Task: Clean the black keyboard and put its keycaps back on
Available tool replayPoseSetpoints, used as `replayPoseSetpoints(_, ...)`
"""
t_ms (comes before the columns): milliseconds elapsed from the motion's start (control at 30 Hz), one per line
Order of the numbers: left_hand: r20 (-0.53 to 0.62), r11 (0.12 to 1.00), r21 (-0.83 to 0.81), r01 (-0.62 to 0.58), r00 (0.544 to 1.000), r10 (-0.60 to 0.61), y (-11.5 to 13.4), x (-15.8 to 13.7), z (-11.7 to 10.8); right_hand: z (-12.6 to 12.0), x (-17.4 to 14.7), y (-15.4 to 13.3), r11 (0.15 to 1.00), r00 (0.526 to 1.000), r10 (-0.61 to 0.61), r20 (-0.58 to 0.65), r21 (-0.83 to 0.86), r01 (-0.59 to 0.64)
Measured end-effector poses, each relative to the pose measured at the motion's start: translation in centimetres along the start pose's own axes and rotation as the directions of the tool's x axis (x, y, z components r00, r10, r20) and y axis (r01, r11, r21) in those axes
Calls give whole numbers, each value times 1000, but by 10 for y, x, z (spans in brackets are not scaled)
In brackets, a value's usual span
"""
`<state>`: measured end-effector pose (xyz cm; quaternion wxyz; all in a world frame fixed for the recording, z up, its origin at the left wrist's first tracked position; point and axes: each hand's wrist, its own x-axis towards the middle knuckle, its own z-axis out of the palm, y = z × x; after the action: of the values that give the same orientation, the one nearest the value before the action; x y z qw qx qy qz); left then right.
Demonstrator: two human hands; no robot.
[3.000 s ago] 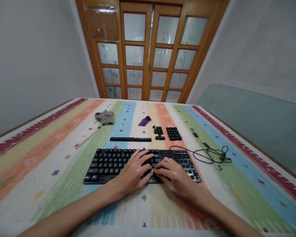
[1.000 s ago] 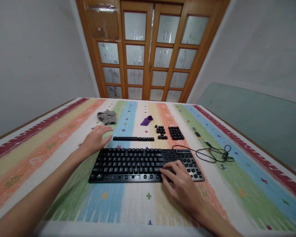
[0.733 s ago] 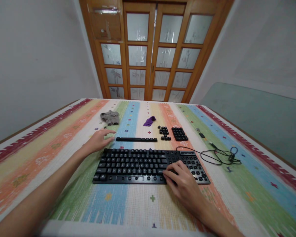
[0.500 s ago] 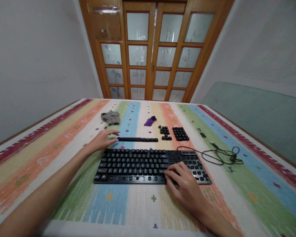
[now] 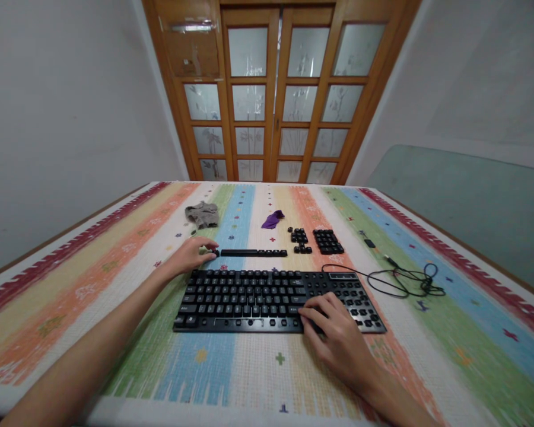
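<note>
My left hand (image 5: pixel 191 256) is at the left end of a row of loose keycaps behind the keyboard, thumb and forefinger closed on a small black keycap (image 5: pixel 216 253). Right of it lies the long spacebar (image 5: pixel 239 252), with several small keycaps (image 5: pixel 273 253) in line. In front is the black keyboard (image 5: pixel 244 296), its upper rows and left side capped. Bare switch posts show along its bottom row and at the number pad (image 5: pixel 365 308). My right hand (image 5: pixel 336 332) rests on the keyboard's lower right part, fingers bent and apart, fingertips at the right Shift key.
Two groups of loose keycaps, a smaller one (image 5: pixel 299 237) and a block (image 5: pixel 328 241), lie behind the keyboard. A grey cloth (image 5: pixel 202 214) and a purple cloth (image 5: pixel 273 219) lie farther back. The cable (image 5: pixel 400 283) coils at right near a small black cap (image 5: pixel 369 243).
A small keycap at the row's left end now stands apart from the spacebar, between my left fingers. My right hand keeps its place on the keyboard. The view has shifted slightly.
</note>
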<state>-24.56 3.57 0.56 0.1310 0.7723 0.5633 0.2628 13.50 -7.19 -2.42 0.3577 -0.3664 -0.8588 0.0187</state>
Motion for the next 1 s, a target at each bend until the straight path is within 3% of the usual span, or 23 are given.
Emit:
replayPoseSetpoints(133,-29,1000,-26,-4,1000,4,8,-9,-8,0,-1,0,1000,1000,2,1,3,-2)
replayPoseSetpoints(267,-62,998,-50,-24,998,20,30,-40,-23,0,-2,1,1000,1000,-1,12,-16,1)
replayPoseSetpoints(400,-55,982,-57,-178,983,175,58,-85,-30,-2,-2,1,999,999,-10,47,-44,12)
replayPoseSetpoints(467,-60,965,-43,-258,965,255,69,-106,-26,-2,-2,1,999,998,-17,55,-45,19)
replayPoseSetpoints(633,-83,946,29,-322,943,323,77,-137,-6,-2,-2,0,1000,997,-11,71,-15,12)
replayPoseSetpoints(1000,-117,906,173,-387,905,409,73,-151,11,0,-4,1,1000,998,-10,64,-18,11)
